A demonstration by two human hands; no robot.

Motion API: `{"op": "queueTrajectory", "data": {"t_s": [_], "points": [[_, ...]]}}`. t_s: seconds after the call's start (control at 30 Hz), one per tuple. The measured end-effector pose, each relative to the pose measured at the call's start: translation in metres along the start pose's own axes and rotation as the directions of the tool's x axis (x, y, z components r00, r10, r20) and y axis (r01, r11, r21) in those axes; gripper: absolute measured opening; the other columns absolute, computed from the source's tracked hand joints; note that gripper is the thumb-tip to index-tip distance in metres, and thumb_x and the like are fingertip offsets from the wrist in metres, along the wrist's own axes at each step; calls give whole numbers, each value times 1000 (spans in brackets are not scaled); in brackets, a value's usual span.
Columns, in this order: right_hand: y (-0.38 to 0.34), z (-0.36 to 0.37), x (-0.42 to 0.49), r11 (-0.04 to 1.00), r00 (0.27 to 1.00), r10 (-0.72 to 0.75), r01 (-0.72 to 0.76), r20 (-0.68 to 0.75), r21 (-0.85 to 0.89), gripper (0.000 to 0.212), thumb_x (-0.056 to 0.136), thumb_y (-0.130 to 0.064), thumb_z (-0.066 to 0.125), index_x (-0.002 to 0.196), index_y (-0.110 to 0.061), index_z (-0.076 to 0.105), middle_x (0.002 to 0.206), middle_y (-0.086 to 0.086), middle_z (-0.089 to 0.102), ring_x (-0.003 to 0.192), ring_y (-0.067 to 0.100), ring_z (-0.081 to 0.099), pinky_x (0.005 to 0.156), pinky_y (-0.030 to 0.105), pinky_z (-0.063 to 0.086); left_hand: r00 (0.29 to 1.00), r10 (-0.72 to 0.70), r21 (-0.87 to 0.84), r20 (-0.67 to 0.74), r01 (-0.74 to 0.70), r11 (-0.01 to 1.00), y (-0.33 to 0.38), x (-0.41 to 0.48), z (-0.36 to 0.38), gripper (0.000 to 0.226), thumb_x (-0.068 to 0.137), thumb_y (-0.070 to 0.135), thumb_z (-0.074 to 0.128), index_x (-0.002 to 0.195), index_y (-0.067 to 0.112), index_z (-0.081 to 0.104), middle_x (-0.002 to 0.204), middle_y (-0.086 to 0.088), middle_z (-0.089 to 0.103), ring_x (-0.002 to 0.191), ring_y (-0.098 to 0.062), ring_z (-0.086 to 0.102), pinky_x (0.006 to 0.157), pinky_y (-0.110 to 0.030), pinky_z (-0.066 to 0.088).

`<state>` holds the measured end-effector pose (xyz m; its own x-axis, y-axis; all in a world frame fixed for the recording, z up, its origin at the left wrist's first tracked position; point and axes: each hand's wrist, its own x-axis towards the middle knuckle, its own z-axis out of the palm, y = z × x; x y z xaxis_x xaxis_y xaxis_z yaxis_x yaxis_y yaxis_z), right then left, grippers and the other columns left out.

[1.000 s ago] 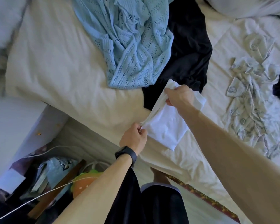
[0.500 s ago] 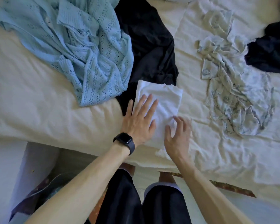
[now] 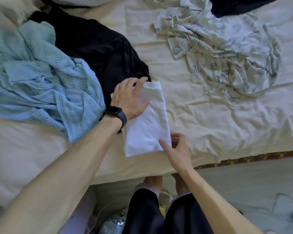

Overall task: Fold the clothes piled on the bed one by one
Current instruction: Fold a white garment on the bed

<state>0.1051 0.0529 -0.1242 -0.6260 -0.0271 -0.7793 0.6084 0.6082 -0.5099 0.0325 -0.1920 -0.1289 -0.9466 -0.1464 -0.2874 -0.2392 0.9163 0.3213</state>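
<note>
A folded white garment (image 3: 147,125) lies as a narrow strip near the bed's front edge. My left hand (image 3: 129,97), with a dark watch on its wrist, rests flat on the strip's far left part, fingers spread. My right hand (image 3: 175,149) pinches the near right corner between thumb and fingers. A light blue knit garment (image 3: 46,86) lies crumpled at the left, a black garment (image 3: 98,48) beside it and partly under the white one. A pale patterned garment (image 3: 223,48) is bunched at the right.
The cream bedsheet (image 3: 210,115) is wrinkled between the white strip and the patterned garment. Another dark garment (image 3: 240,5) sits at the far right top. The bed's edge with a patterned border (image 3: 252,158) runs along the front; my legs stand against it.
A second ago both hands held the white garment up; then they pressed it flat on the bed. Now it is folded narrower, and my right hand has moved to its near corner.
</note>
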Motion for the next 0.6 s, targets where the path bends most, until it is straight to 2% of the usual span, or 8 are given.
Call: {"op": "queueTrajectory", "data": {"t_s": [0.03,0.1,0.2,0.27,0.37,0.43,0.53,0.6], "points": [[1,-1,3,996,997,64,-66,43,65,38,79,-54,79,105,-36,57,102,-18,69,86,-11,64,64,9,45,993,-36,-22,113,38,999,5,16,-6,68,82,52,58,144,30,39,132,-2,50,125,-27,45,99,-40,37],[3,-2,9,979,986,134,-148,103,142,34,78,-46,83,102,-28,67,96,-11,74,84,4,70,66,19,50,949,-100,16,301,99,995,10,45,-15,63,76,54,65,132,32,47,120,0,54,114,-25,49,86,-36,43],[2,-3,9,969,976,135,-166,171,181,21,78,-33,82,96,-24,74,82,-11,75,75,12,71,61,24,51,895,-121,27,429,122,992,11,76,-29,54,68,50,80,109,26,55,99,-1,62,90,-24,56,72,-36,49],[-1,-6,3,977,978,92,-124,187,171,13,80,-33,78,89,-23,76,78,-9,74,73,16,70,64,33,54,866,-104,36,489,99,994,13,84,-35,52,66,44,86,106,25,58,98,1,62,87,-23,55,69,-33,44],[-9,-16,-6,990,993,-2,-15,121,137,19,76,-40,69,90,-28,71,83,-8,72,73,12,66,65,33,52,879,-46,15,474,44,999,20,86,-35,51,67,33,86,111,25,61,100,1,58,87,-22,53,68,-31,37],[-11,-32,-9,991,999,-17,10,47,133,25,72,-43,64,90,-26,68,83,-7,70,73,12,65,65,33,53,898,-45,-16,437,58,998,28,83,-30,42,73,37,81,108,22,62,94,4,56,87,-21,53,67,-31,36],[-2,-71,-1,975,994,71,-52,-81,216,28,72,-36,68,88,-14,66,90,13,70,86,31,68,81,51,60,913,-87,44,399,76,996,48,75,-17,32,80,48,70,91,20,59,87,3,60,89,-26,59,66,-37,45],[14,-102,12,951,972,163,-108,-170,291,22,77,-26,71,91,-9,66,96,19,70,92,37,69,85,57,58,932,-89,150,350,38,988,69,70,-4,34,79,54,66,90,23,58,101,-1,62,101,-29,58,75,-39,46]]}}
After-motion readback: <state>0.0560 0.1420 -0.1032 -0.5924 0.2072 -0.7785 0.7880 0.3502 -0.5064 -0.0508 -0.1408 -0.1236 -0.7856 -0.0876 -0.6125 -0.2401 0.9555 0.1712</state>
